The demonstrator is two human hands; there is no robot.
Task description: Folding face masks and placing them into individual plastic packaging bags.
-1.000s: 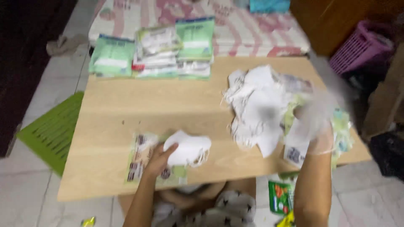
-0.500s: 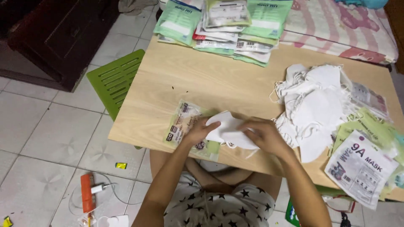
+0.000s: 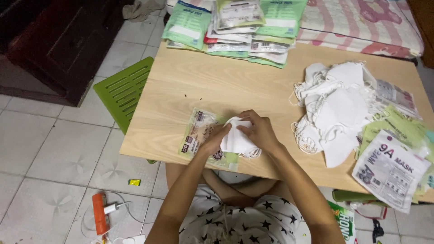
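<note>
Both hands meet over a white face mask near the front edge of a low wooden table. My left hand pinches the mask's left side. My right hand grips its top and right side. The mask lies on a flat green and clear plastic pouch, which rests on the table under my hands.
A heap of loose white masks lies to the right, with empty pouches beside it. Filled pouches are stacked at the table's far edge. A green plastic stool stands on the left; an orange tool lies on the tiled floor.
My right hand came from the mask heap on the right to the mask at the front, and both hands now hold it. The camera view has shifted left and closer.
</note>
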